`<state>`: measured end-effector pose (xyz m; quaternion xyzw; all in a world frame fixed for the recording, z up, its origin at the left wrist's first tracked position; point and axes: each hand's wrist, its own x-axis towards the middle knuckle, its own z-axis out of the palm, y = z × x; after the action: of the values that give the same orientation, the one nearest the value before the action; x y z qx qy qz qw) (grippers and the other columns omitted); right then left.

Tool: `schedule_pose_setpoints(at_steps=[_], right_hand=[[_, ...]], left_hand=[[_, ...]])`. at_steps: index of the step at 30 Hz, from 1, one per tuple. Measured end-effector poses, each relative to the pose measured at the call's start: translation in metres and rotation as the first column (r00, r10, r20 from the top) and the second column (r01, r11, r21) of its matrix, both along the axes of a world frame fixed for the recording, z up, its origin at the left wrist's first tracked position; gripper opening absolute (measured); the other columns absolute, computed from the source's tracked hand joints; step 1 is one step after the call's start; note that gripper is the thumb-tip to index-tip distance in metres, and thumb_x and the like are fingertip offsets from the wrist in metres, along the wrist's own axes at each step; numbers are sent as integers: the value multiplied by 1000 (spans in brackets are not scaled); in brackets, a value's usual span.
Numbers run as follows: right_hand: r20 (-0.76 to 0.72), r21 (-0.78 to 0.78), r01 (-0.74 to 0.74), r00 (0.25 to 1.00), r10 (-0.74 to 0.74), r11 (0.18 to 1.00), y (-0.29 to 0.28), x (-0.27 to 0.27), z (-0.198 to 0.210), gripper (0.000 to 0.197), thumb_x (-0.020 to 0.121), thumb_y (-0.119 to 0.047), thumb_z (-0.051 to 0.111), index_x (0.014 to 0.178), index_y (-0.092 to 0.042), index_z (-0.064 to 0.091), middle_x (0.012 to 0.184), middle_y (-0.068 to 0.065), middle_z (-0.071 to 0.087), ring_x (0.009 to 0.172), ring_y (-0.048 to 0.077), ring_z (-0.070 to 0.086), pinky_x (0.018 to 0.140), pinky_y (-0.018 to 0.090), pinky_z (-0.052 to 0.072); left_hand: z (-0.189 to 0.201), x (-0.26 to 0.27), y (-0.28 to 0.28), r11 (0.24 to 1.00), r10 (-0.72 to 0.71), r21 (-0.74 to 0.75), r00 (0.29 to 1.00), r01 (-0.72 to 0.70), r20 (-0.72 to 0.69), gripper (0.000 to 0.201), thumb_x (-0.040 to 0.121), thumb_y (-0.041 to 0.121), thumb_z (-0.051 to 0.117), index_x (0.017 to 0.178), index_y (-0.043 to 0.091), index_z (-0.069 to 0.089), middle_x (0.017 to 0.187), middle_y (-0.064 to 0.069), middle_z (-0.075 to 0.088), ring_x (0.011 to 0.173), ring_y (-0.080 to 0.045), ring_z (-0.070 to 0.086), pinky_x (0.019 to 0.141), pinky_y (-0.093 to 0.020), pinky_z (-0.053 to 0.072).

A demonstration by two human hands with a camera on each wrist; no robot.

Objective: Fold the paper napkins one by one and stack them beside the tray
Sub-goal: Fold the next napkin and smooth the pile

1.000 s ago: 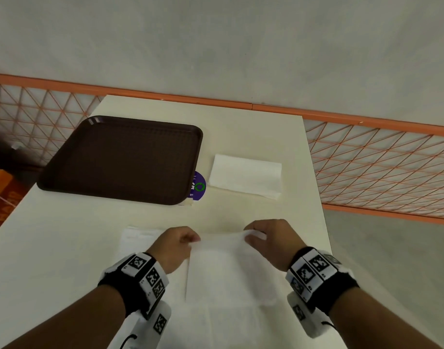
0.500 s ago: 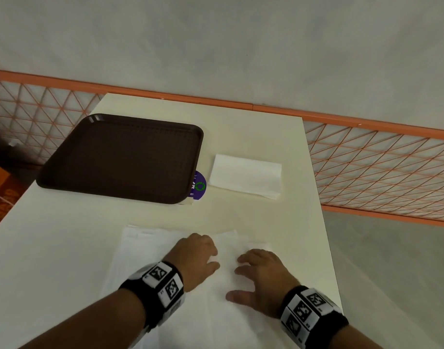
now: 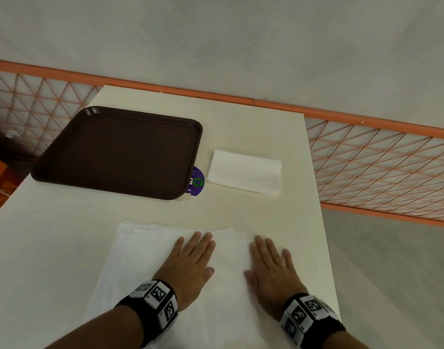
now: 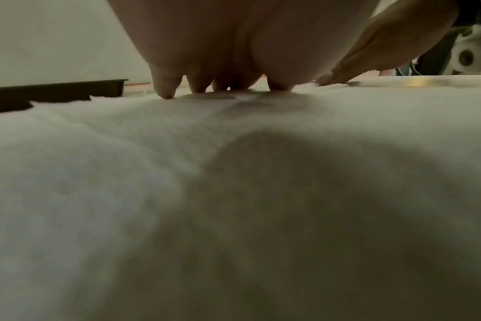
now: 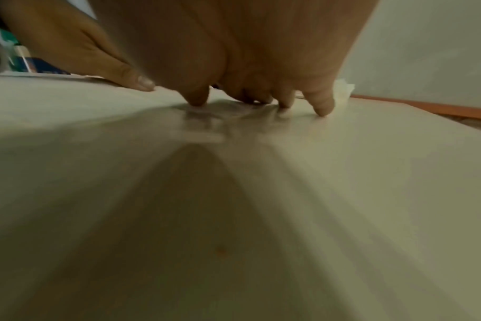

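Note:
A white paper napkin (image 3: 231, 250) lies folded over on a pile of flat napkins (image 3: 135, 250) at the table's near edge. My left hand (image 3: 190, 258) and my right hand (image 3: 271, 260) press flat on it side by side, fingers straight and pointing away from me. In the left wrist view my left fingertips (image 4: 166, 91) touch the napkin (image 4: 96, 152); in the right wrist view my right fingertips (image 5: 321, 106) press the paper (image 5: 371, 173). A brown tray (image 3: 120, 152) sits at the far left. A stack of folded napkins (image 3: 245, 172) lies just right of it.
A purple round sticker (image 3: 197, 182) peeks out from under the tray's right corner. The cream table (image 3: 241, 117) ends close to my right hand. An orange mesh railing (image 3: 379, 167) runs behind and to the right of the table.
My hands pinched the napkin's far edge a second ago. They have since let go, laid the fold down and flattened out on top of it, sliding slightly forward.

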<state>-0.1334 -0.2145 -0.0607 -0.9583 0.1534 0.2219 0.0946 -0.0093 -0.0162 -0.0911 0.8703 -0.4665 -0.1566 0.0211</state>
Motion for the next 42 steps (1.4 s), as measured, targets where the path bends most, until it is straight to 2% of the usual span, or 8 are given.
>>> schedule_pose_setpoints(at_steps=[2,6,12,17,21,28,35,42], right_hand=[[0,26,28,1000,-28,999,-7,2,1,85,84,-57,-19,151,-8,-5,151,-1,-22,148,20,-10,116,44,-4],[109,63,-93,990,86,994,10,26,-2,72,86,-48,-7,150,-14,-16,148,-2,-30,135,16,-30,112,38,-18],[-3,-19,-105,994,105,994,0,16,-12,54,91,-40,35,132,-11,55,142,6,51,128,23,53,97,48,43],[79,-11,-32,996,33,999,-11,16,-4,56,94,-41,28,127,-10,61,134,6,58,119,26,60,92,46,51],[42,1,-83,996,83,997,-11,38,20,56,94,-45,38,142,-17,35,142,1,38,127,27,39,104,43,35],[-171,226,147,979,-109,963,-20,71,33,36,80,-37,69,110,-22,55,112,0,60,105,24,57,88,33,46],[-36,590,240,962,-271,771,-25,66,42,23,73,-23,77,72,-29,55,76,-10,53,70,9,52,58,16,39],[-19,887,319,748,-664,334,-43,60,52,20,78,-10,78,73,-12,59,69,2,63,63,16,58,57,28,48]], left_hand=[[4,6,-3,1000,23,3,1000,-23,-9,70,101,39,2,129,7,57,138,-11,53,124,-29,54,97,-49,47],[11,1,-24,999,-9,38,1000,9,22,70,101,37,1,129,7,58,138,-11,54,125,-27,54,97,-48,46],[10,12,-10,993,4,117,999,1,-43,61,101,33,12,125,7,61,135,-11,56,121,-28,58,93,-48,48],[18,23,-15,984,51,168,998,-54,21,61,95,43,24,118,6,67,128,-11,62,115,-29,62,89,-49,50],[32,11,-40,995,9,101,1000,-10,15,53,76,49,36,101,20,73,105,1,68,97,-19,62,79,-36,56],[47,16,-66,987,104,129,994,-98,-36,54,92,43,51,139,22,34,139,1,33,128,-22,33,107,-39,29],[51,26,-70,988,144,67,983,-137,-111,54,88,40,61,137,27,42,149,7,27,138,-16,24,115,-37,20],[63,63,-55,923,281,-94,822,-373,-494,25,81,38,70,98,20,69,97,10,67,94,-12,63,89,-30,50]])
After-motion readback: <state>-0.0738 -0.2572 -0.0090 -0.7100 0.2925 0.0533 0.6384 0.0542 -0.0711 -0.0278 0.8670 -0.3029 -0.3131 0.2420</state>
